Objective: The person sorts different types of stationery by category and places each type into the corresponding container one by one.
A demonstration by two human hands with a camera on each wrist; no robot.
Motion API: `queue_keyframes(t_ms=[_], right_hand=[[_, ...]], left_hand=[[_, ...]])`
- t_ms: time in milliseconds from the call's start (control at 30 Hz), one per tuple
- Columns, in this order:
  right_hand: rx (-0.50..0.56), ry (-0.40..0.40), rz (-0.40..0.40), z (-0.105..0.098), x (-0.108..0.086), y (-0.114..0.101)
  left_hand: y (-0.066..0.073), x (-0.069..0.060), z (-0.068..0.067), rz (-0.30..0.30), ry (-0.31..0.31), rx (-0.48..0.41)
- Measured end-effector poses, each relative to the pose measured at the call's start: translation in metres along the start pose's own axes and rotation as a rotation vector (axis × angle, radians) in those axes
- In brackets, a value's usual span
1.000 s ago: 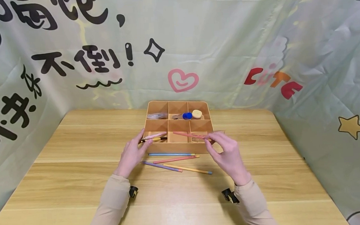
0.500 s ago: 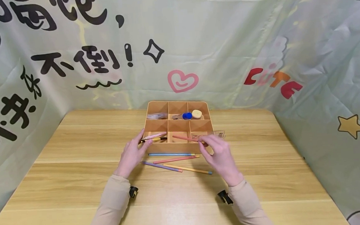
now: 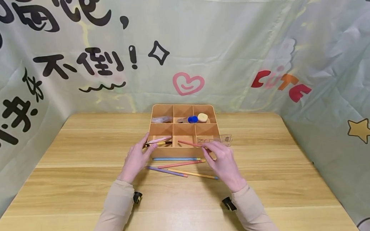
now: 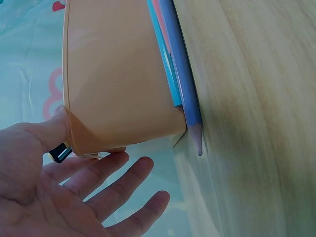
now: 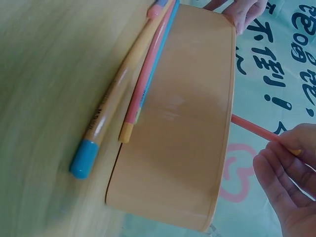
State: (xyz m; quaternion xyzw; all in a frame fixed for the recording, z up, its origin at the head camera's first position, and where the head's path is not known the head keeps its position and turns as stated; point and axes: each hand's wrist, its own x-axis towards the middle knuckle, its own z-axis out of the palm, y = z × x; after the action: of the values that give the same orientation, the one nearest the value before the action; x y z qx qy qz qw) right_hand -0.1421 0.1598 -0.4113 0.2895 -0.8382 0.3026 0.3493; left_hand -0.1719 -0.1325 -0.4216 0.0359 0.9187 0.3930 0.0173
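Note:
At the tan organizer box (image 3: pixel 184 151), my left hand (image 3: pixel 134 162) holds the near left corner, thumb at the front rim and fingers along the side. The left wrist view shows the other fingers of this left hand (image 4: pixel 113 192) spread loosely. Over the box's near side, my right hand (image 3: pixel 222 162) pinches a red pencil (image 3: pixel 188 143) by its yellow end. This pencil (image 5: pixel 254 127) slants down past the rim, its far end over the front middle compartment. Several pencils lie before the box: blue (image 3: pixel 175 159), red (image 3: pixel 178 164), purple (image 3: pixel 166 171) and yellow (image 3: pixel 192 173).
The front left compartment holds a pink pen (image 3: pixel 159 140) and a yellow-and-black pen (image 3: pixel 164 143). Behind are a clear item (image 3: pixel 161 119), a blue-capped item (image 3: pixel 192 119) and a cream round piece (image 3: pixel 202 117). A clear printed strip (image 3: pixel 226 138) sticks out right. Printed cloth (image 3: pixel 232 47) hangs behind.
My right hand has moved left and slightly toward me with the red pencil, uncovering more of the clear strip. The left hand has stayed at the box corner.

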Motion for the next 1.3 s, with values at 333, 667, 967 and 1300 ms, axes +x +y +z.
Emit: queue_keyframes(t_ms=[333, 667, 967, 1300], right_hand=[[-0.033, -0.038, 0.038, 0.0022, -0.0025, 0.0007], [-0.036, -0.074, 0.071, 0.0026, -0.0031, 0.0007], [-0.067, -0.147, 0.111, 0.0016, -0.0042, 0.0005], [-0.085, -0.112, 0.094, -0.0003, -0.0026, 0.0019]], left_hand=[[0.0004, 0.0007, 0.0002, 0.0, -0.002, 0.003], [0.0011, 0.0014, 0.0006, -0.007, -0.006, 0.019], [0.001, 0.0009, 0.0005, -0.009, -0.009, 0.014], [0.0003, 0.0015, 0.001, 0.001, -0.002, 0.006]])
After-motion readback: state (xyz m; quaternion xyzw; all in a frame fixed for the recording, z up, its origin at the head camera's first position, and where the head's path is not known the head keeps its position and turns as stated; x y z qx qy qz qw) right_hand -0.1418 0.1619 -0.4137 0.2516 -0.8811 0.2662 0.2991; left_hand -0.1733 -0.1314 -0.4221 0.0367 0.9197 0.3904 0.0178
